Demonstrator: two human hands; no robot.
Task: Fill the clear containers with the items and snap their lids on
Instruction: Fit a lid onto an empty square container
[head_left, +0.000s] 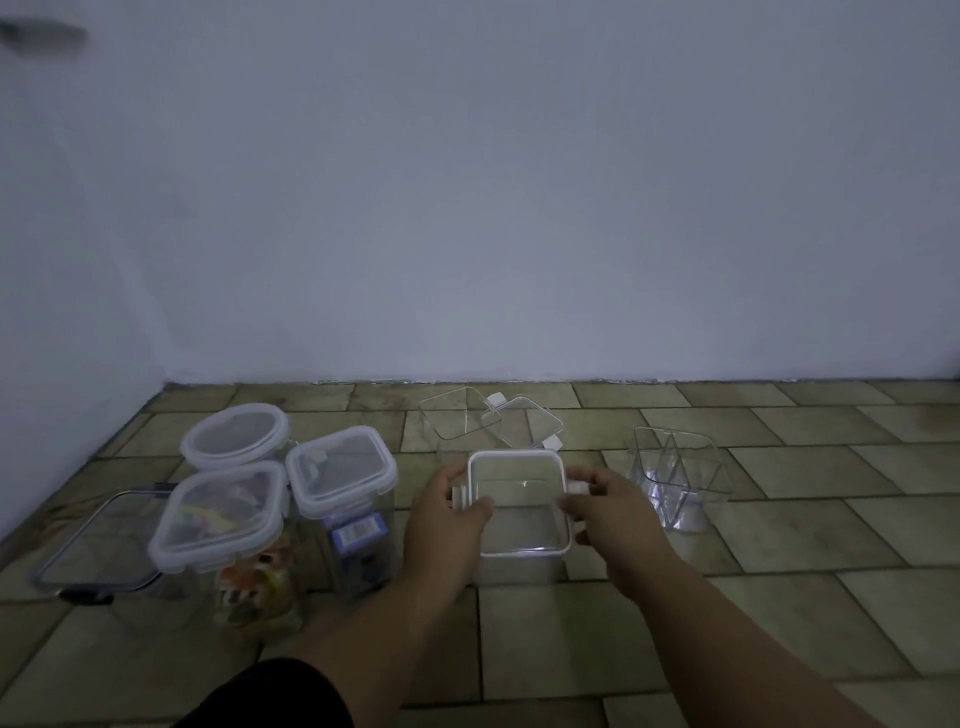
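Note:
A clear square container with a white-rimmed lid (519, 499) stands on the tiled floor in the middle. My left hand (447, 525) grips its left side, thumb on the lid's edge by the left clip. My right hand (608, 514) holds the right side, fingers at the right clip (576, 487). Left of it stand three lidded containers: a round one (235, 435), a square one with colourful items (221, 517) and a square one with a blue-labelled item (340, 470).
An open clear container (452, 415) with a loose clear lid (524, 421) sits behind. A clear divider insert (680, 473) stands at the right. A dark-clipped flat lid (98, 545) lies at far left. The wall runs close behind.

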